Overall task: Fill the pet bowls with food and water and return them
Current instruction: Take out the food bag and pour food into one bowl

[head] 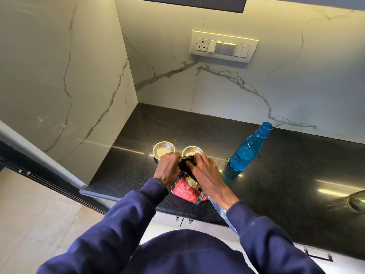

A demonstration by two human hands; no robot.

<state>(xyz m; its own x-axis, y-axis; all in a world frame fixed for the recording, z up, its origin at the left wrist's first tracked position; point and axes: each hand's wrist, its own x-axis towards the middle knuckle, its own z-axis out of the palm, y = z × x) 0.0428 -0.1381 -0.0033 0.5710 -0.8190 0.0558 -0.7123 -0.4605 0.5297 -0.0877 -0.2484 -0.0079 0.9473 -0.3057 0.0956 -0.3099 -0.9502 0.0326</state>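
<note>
Two small steel pet bowls stand side by side on the black counter (150,123): the left bowl (163,149) and the right bowl (192,150), whose near rim my hands hide. Both look bare inside. Just in front of them I hold a red, black and silver food pouch (187,189). My left hand (167,167) pinches its dark top edge from the left, and my right hand (205,171) grips the same edge from the right. A blue plastic water bottle (249,149) stands uncapped to the right of the bowls.
A single brown kibble (174,139) lies behind the left bowl. Marble walls close off the counter at the back and left. A glass object (355,202) sits at the far right edge. The counter's front edge runs below my forearms, with cabinet doors underneath.
</note>
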